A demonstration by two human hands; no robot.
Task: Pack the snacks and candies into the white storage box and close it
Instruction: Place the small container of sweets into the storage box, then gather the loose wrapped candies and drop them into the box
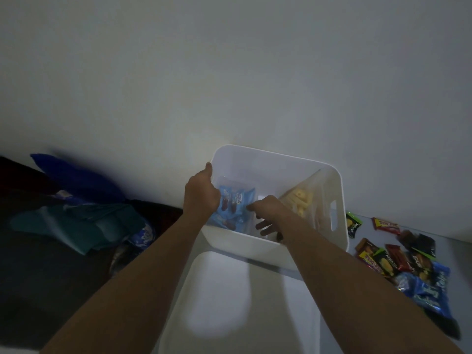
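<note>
1. Dim room, plain pale wall [229, 72] behind everything, and a grey table [383, 315] under the white storage box [255, 247].
2. My left hand [201, 195] has its fingers curled down over the blue snack packets [233, 203] in the box's left half, thumb up against the wall of the box. Can't tell if I'm actually pinching them, the fingertips are hidden.
3. My right hand [268, 213] is inside too, fingers loosely spread near the floor of the box, just beside a clear bag of yellow puffs [301, 200] leaning on the right side.
4. Lid [229, 302] lies flat in front of the box, not on yet.
5. Loose candies [398, 256] sit to the right on the table, well outside the box, so plenty left to pack.
6. Risk, I'd guess: the leaning bag slumps over and eats the space, or a tall pile stops the lid seating.
7. Writing: mostly too blurry, one green packet [353, 224] maybe says "Nextar".
</note>
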